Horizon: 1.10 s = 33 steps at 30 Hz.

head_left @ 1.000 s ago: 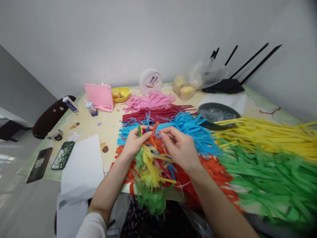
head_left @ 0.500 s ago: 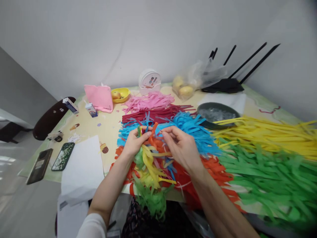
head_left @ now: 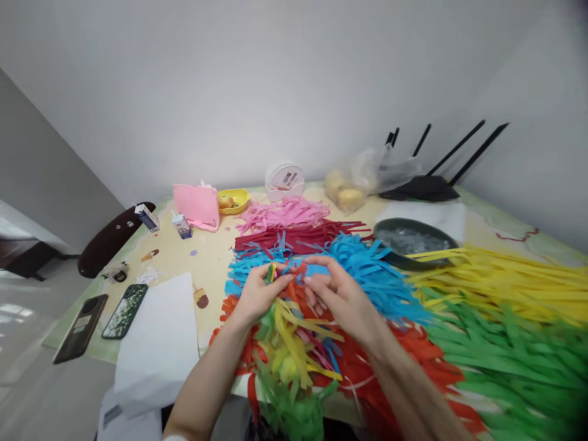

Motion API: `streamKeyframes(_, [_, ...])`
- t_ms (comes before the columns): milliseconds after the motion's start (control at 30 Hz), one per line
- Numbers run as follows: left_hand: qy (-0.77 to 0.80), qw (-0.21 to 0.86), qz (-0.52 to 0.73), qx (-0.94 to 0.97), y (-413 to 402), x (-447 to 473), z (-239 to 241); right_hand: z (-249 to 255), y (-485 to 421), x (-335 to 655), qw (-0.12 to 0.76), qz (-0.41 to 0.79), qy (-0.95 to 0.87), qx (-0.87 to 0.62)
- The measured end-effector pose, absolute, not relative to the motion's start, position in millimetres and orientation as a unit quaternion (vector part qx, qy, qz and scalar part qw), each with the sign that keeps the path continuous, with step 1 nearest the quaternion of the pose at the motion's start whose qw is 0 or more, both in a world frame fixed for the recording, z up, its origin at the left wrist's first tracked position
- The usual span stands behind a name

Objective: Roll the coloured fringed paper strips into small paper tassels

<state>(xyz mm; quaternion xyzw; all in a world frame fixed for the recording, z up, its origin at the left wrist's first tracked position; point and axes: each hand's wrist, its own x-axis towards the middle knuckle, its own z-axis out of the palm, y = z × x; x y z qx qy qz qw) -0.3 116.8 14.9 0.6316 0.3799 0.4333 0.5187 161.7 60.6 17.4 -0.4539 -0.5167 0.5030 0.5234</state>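
My left hand (head_left: 261, 294) is closed on the top of a bundle of coloured strips (head_left: 287, 349), whose yellow, green, pink and blue ends hang down over the table's front edge. Close by on the right, my right hand (head_left: 340, 300) has its thumb and fingers pinched at an orange-red strip (head_left: 301, 272) at the bundle's upper end. What exactly lies between those fingertips is too small to make out. Under and around both hands are heaps of blue strips (head_left: 362, 263) and red strips (head_left: 408, 349).
Dark red strips (head_left: 303, 236) and pink strips (head_left: 287, 213) lie farther back. Yellow strips (head_left: 505, 278) and green strips (head_left: 514, 349) spread at right, beside a dark green bowl (head_left: 413, 240). Two phones (head_left: 125, 311) and white paper (head_left: 160, 337) lie at left. A black router (head_left: 422, 187) stands against the wall.
The view has tilted up, so the table sits lower. My right hand has come nearer the left, and its fingers have curled in at the top of the bundle.
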Motion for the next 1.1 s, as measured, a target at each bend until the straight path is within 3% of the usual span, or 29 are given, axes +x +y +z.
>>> streamKeyframes(167, [0.386,0.490,0.438,0.647,113,1,18,25,62,166,0.497,0.629,-0.452,-0.391])
streamKeyframes(300, [0.387,0.464,0.415,0.680,111,2,16,24,65,164,0.511,0.657,-0.417,-0.366])
streamKeyframes(500, [0.360,0.478,0.367,0.712,113,0,10,21,68,170,0.544,0.616,-0.424,-0.382])
streamKeyframes(733, [0.361,0.466,0.354,0.726,112,1,11,24,66,187,0.495,0.516,-0.495,-0.494])
streamKeyframes(1100, [0.371,0.429,0.385,0.728,114,-1,10,25,60,180,0.492,0.572,-0.451,-0.476])
